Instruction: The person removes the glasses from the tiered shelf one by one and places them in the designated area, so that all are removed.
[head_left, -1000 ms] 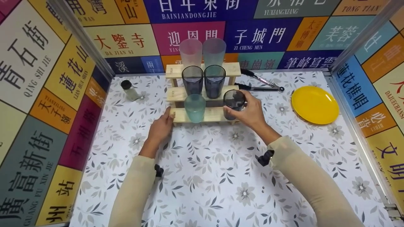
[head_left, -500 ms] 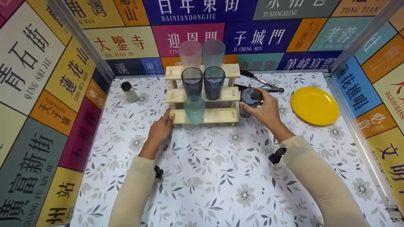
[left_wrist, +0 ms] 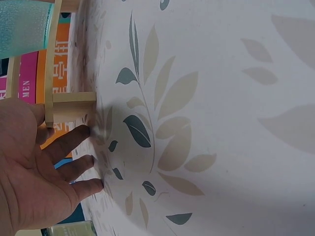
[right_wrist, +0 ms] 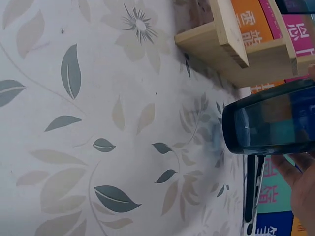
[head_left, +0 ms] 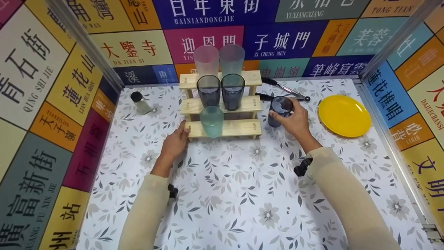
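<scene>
A light wooden three-step rack stands towards the back. My left hand holds the left end of its lowest step; in the left wrist view the thumb lies at the board's end and the other fingers spread beside the leg. My right hand grips a smoky blue glass to the right of the rack, upright, its base close over the table in the right wrist view. A green glass stands on the lowest step, two dark glasses on the middle one, two frosted glasses on top.
Black-handled tongs lie behind the right hand. A yellow plate lies at the right, and a small jar with a black lid at the left. Printed panels wall in the floral-covered table.
My right hand has carried the smoky blue glass off the right end of the lowest step and to the right, beside the rack. The left hand has stayed at the rack's left end.
</scene>
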Motion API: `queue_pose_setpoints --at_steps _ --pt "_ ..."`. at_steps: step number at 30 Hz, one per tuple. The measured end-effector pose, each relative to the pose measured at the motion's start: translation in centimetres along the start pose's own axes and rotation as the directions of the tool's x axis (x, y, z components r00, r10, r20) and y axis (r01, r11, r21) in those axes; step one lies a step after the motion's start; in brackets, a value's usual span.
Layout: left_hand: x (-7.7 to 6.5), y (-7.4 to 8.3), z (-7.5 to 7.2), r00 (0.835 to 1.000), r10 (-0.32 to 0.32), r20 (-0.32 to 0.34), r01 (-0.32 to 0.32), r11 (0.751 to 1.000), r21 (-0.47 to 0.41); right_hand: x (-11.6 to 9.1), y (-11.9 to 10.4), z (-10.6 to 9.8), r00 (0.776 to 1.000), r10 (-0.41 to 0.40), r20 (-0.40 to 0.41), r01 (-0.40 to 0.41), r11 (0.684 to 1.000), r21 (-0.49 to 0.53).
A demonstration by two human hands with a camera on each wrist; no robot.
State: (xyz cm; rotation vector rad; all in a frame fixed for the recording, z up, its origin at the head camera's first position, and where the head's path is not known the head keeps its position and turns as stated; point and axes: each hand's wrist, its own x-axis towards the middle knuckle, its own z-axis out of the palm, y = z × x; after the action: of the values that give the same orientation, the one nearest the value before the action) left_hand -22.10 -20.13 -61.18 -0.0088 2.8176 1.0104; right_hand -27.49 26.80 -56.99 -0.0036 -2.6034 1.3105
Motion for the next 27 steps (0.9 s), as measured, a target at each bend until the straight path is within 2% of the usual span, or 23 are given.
queue_pose_setpoints --at_steps 13,21,23,27 --pt "-0.3 0.3 -0.1 0.999 -0.039 -0.005 0.039 0.999 -0.017 0.4 1.7 0.9 0.999 0.031 0.021 -0.032 0.999 0.042" --pt "-0.3 0.3 0.0 1.000 -0.009 -0.013 0.009 1.000 -0.002 0.4 1.7 0.7 0.998 0.052 0.044 -0.054 0.997 0.049" --pt "-0.1 0.0 0.1 1.000 -0.010 -0.011 0.009 1.000 -0.007 0.3 1.8 0.6 0.997 0.048 0.054 -0.051 0.997 0.054" --pt "1.5 -2.4 1.3 1.000 -0.001 -0.023 0.002 1.000 0.011 0.4 1.9 0.5 0.997 0.046 0.066 -0.049 0.998 0.050"
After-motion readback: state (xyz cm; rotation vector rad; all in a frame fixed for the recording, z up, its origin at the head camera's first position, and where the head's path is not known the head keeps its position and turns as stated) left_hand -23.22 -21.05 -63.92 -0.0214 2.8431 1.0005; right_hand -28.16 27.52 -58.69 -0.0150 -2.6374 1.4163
